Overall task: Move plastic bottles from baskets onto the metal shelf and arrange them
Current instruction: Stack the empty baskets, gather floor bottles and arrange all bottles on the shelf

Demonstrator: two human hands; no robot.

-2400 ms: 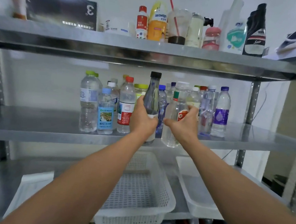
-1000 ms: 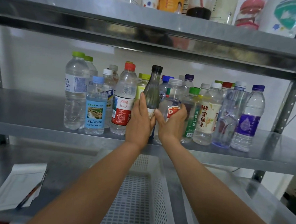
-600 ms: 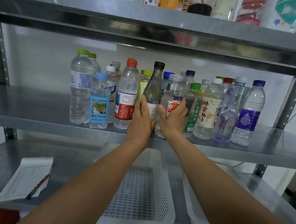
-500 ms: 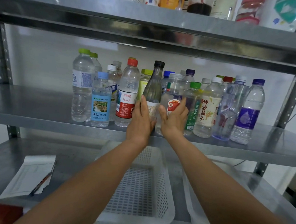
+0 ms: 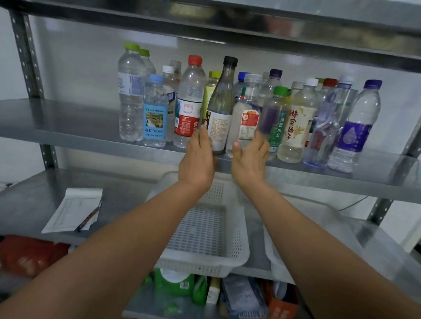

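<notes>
Above the white basket we hold our left hand and right hand flat with fingers straight, flanking the black-capped bottle and red-labelled bottle, which stand upright mid-row on the metal shelf.

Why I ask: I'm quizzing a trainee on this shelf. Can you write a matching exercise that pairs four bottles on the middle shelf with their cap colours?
Bottles:
1. blue-label bottle
2. red-label bottle
3. tall dark bottle
4. purple-label bottle

Cap colours:
a. black
b. purple
c. light blue
d. red

Pairs: 1-c, 2-d, 3-a, 4-b.
</notes>
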